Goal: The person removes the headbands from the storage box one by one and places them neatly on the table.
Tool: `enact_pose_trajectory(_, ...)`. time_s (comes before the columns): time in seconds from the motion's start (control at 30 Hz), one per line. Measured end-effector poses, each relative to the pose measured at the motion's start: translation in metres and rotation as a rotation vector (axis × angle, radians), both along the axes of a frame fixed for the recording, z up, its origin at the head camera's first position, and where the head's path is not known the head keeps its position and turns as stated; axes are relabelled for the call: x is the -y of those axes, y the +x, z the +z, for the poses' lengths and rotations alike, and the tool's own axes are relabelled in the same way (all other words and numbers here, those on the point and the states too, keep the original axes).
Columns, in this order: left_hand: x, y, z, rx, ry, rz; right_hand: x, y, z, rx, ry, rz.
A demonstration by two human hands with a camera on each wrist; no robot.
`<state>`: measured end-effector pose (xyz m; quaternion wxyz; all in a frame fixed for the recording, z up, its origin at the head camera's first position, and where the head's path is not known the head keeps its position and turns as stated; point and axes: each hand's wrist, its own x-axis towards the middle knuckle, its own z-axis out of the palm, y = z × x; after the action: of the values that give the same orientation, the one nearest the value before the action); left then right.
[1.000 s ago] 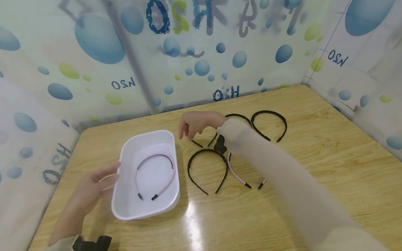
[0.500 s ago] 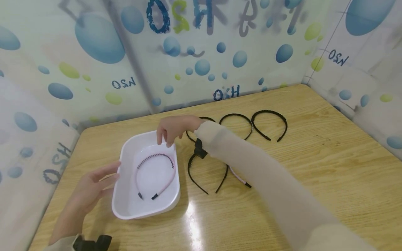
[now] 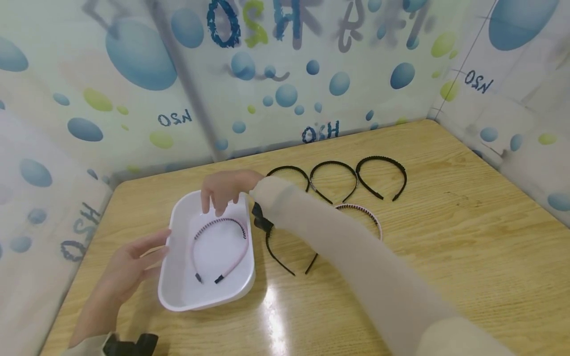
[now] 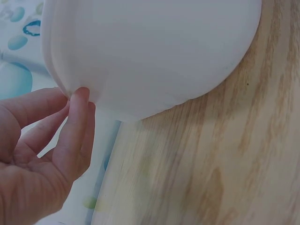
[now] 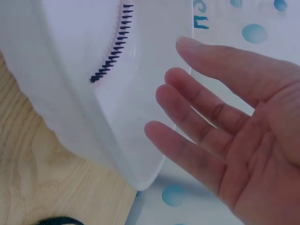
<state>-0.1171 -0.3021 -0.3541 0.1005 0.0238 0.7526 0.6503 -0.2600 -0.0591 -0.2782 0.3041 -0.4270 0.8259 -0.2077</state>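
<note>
A white plastic tray stands at the left of the table, with one pink headband with dark comb teeth lying in it. My left hand holds the tray's left rim; in the left wrist view its thumb and fingers pinch that rim. Over the tray's far end hovers my right hand, fingers loosely bent and pointing down. The right wrist view shows that hand with spread, relaxed fingers and nothing between them, near the toothed headband.
Three black headbands lie in a back row: a left one, a middle one and a right one. My right forearm partly covers another black headband and a pink headband in front. A patterned wall sheet borders the wooden table.
My right hand has moved left, from above the table beside the headbands to over the tray, uncovering the back row. The left hand and the tray stay put.
</note>
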Motion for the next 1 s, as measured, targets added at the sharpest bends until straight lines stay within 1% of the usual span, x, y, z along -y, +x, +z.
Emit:
enact_pose_trajectory(0.1,0.001,0.000,-0.001,0.004,0.002,0.004,0.011,0.001,-0.001,0.002,0.025,-0.015)
enact_pose_trajectory(0.27,0.003,0.002,-0.001,0.008,0.015,0.010,0.026,0.005,-0.003,0.030,0.059,-0.054)
enact_pose_trajectory(0.53,0.003,0.003,-0.001,0.002,0.013,0.015,0.042,0.009,-0.011,0.059,0.072,-0.110)
enact_pose_trajectory(0.73,0.002,0.004,-0.001,-0.011,0.036,0.001,0.052,0.003,-0.024,0.011,0.103,-0.161)
enact_pose_trajectory(0.87,0.000,0.004,0.000,-0.021,0.042,-0.008,0.060,-0.005,-0.037,-0.041,0.127,-0.161)
enact_pose_trajectory(1.0,-0.001,0.002,0.001,-0.024,0.035,-0.008,0.064,-0.010,-0.044,-0.085,0.164,-0.170)
